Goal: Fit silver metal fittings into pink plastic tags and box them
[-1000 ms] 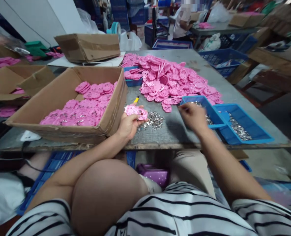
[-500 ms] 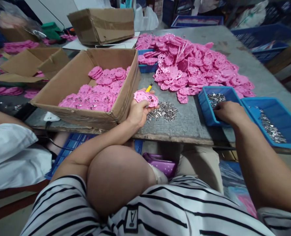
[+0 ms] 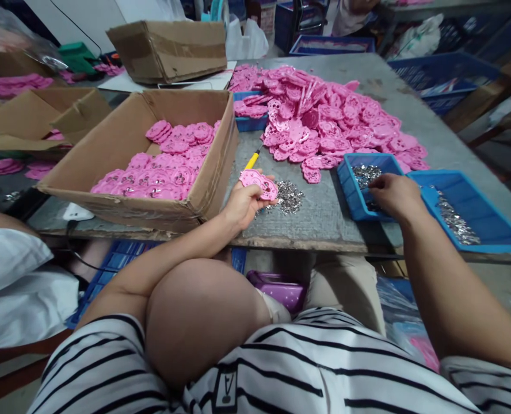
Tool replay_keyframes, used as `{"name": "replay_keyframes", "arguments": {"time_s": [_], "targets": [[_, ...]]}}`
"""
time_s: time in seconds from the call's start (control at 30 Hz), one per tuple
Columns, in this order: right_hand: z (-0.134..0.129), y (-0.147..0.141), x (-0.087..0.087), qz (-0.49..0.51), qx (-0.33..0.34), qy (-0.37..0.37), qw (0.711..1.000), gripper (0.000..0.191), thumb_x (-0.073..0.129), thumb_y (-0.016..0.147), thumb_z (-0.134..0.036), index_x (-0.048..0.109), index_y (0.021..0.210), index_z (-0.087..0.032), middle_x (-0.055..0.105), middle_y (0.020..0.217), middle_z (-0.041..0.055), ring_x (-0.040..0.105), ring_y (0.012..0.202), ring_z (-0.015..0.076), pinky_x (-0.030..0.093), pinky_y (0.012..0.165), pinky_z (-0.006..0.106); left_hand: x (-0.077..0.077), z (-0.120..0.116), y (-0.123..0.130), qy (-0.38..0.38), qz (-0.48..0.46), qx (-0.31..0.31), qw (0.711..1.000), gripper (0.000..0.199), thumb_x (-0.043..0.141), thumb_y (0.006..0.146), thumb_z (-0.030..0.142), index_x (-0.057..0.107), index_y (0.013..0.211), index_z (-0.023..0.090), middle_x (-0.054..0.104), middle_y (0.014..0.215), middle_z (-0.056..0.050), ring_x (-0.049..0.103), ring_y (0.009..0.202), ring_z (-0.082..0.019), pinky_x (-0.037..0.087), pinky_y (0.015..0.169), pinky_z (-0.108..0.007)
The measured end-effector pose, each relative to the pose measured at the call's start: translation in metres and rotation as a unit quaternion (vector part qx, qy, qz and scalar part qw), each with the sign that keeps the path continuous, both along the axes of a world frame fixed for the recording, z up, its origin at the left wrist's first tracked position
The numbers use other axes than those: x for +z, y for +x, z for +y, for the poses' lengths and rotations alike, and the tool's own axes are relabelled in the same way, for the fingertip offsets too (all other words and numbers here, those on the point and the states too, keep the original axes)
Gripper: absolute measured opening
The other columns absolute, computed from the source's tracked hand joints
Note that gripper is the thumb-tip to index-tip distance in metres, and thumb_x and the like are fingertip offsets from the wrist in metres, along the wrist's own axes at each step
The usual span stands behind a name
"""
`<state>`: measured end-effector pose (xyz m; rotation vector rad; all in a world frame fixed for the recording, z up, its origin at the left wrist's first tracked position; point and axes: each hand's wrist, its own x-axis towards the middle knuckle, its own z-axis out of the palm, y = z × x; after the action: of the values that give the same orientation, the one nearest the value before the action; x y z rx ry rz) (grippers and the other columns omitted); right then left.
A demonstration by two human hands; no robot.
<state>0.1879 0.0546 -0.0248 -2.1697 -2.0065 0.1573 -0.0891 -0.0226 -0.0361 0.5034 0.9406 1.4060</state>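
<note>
My left hand is closed around a pink plastic piece with a scalloped edge and small holes, thumb on top. Just beyond it lies a yellow-handled tool with a thin dark shaft. A pile of small shiny metal parts rests on the table beside this hand. My right hand is over the near side of a small blue bin that holds more small metal parts. Its fingers are drawn together, their tips partly hidden, and whatever is between them is too small to make out.
A big heap of pink pieces covers the back of the table. On the left stands a cardboard box with pink pieces inside. A larger blue bin of metal parts is at right. A co-worker's white sleeve shows at far left.
My right hand has risen slightly inside the small blue bin, with more of its fingers showing. My left hand still holds the pink plastic piece. The whole view has shifted slightly.
</note>
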Motion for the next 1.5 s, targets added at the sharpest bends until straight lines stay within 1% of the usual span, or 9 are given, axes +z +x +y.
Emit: {"name": "replay_keyframes", "arguments": {"time_s": [0.13, 0.23, 0.37, 0.53, 0.67, 0.9, 1.13, 1.33, 1.5], "targets": [[-0.002, -0.003, 0.007, 0.067, -0.052, 0.01, 0.996, 0.01, 0.059, 0.08, -0.009, 0.068, 0.082, -0.012, 0.066, 0.076, 0.0104, 0.042, 0.058, 0.0117, 0.032, 0.064, 0.03, -0.004, 0.001, 0.0, -0.008, 0.018, -0.031, 0.999, 0.048, 0.047, 0.066, 0.0, 0.053, 0.112, 0.015, 0.069, 0.091, -0.008, 0.064, 0.072, -0.018, 0.052, 0.055, -0.027], [-0.01, -0.015, 0.016, 0.218, -0.065, 0.042, 0.973, 0.011, 0.059, 0.079, -0.005, 0.062, 0.076, -0.015, 0.055, 0.059, 0.0005, 0.045, 0.053, 0.0105, 0.035, 0.061, 0.028, -0.006, 0.0, 0.001, -0.02, 0.036, -0.066, 0.997, 0.032, 0.05, 0.068, 0.004, 0.053, 0.098, 0.013, 0.07, 0.091, -0.01, 0.064, 0.068, -0.017, 0.048, 0.048, -0.025], [-0.03, -0.048, 0.018, 0.444, 0.019, -0.026, 0.896, 0.012, 0.061, 0.075, -0.007, 0.059, 0.071, -0.017, 0.05, 0.047, -0.0051, 0.044, 0.043, 0.0088, 0.037, 0.05, 0.024, -0.01, -0.003, 0.005, -0.023, 0.063, -0.151, 0.986, 0.032, 0.062, 0.065, 0.006, 0.052, 0.095, 0.014, 0.07, 0.085, -0.008, 0.064, 0.062, -0.016, 0.041, 0.041, -0.021], [-0.05, -0.087, 0.0, 0.581, 0.141, -0.172, 0.783, 0.022, 0.08, 0.056, -0.026, 0.065, 0.07, -0.016, 0.059, 0.055, -0.0022, 0.052, 0.046, 0.0092, 0.042, 0.046, 0.023, -0.015, -0.004, 0.007, -0.031, 0.089, -0.216, 0.972, 0.046, 0.074, 0.059, 0.013, 0.054, 0.101, 0.014, 0.068, 0.073, -0.003, 0.066, 0.058, -0.017, 0.038, 0.037, -0.019], [-0.053, -0.098, -0.008, 0.605, 0.161, -0.19, 0.757, 0.029, 0.081, 0.053, -0.032, 0.067, 0.072, -0.016, 0.061, 0.057, -0.0019, 0.053, 0.048, 0.009, 0.043, 0.046, 0.023, -0.015, -0.006, 0.008, -0.018, 0.089, -0.221, 0.971, 0.051, 0.08, 0.05, 0.013, 0.055, 0.095, 0.014, 0.066, 0.067, -0.001, 0.064, 0.055, -0.017, 0.039, 0.037, -0.02], [-0.055, -0.103, -0.017, 0.596, 0.19, -0.138, 0.768, 0.031, 0.076, 0.062, -0.03, 0.064, 0.087, -0.018, 0.062, 0.068, -0.0018, 0.056, 0.054, 0.0105, 0.046, 0.051, 0.026, -0.015, -0.008, 0.008, 0.006, 0.087, -0.233, 0.969, 0.035, 0.079, 0.054, 0.019, 0.06, 0.083, 0.012, 0.066, 0.07, -0.003, 0.064, 0.057, -0.015, 0.039, 0.039, -0.02], [-0.065, -0.104, -0.027, 0.286, 0.32, 0.104, 0.897, 0.025, 0.055, 0.08, -0.016, 0.066, 0.102, -0.021, 0.071, 0.088, 0.0067, 0.064, 0.08, 0.0205, 0.049, 0.072, 0.034, -0.016, -0.008, 0.009, 0.005, 0.065, -0.207, 0.976, 0.034, 0.078, 0.056, 0.02, 0.06, 0.084, 0.014, 0.064, 0.068, -0.001, 0.063, 0.055, -0.015, 0.038, 0.039, -0.021], [-0.074, -0.108, -0.037, 0.18, 0.375, 0.164, 0.894, 0.03, 0.046, 0.085, -0.014, 0.066, 0.108, -0.02, 0.073, 0.093, 0.0113, 0.065, 0.087, 0.0247, 0.049, 0.075, 0.037, -0.017, -0.007, 0.011, -0.012, 0.094, -0.162, 0.982, 0.027, 0.07, 0.052, 0.011, 0.058, 0.076, 0.014, 0.06, 0.06, 0.002, 0.058, 0.05, -0.013, 0.032, 0.037, -0.02], [-0.075, -0.111, -0.04, 0.333, 0.307, 0.132, 0.882, 0.021, 0.05, 0.082, -0.018, 0.065, 0.095, -0.021, 0.072, 0.092, 0.0077, 0.064, 0.081, 0.0201, 0.049, 0.073, 0.034, -0.016, -0.007, 0.01, -0.009, 0.107, -0.144, 0.984, 0.035, 0.067, 0.053, 0.009, 0.057, 0.086, 0.015, 0.061, 0.06, 0.002, 0.058, 0.049, -0.012, 0.03, 0.036, -0.019]]}}
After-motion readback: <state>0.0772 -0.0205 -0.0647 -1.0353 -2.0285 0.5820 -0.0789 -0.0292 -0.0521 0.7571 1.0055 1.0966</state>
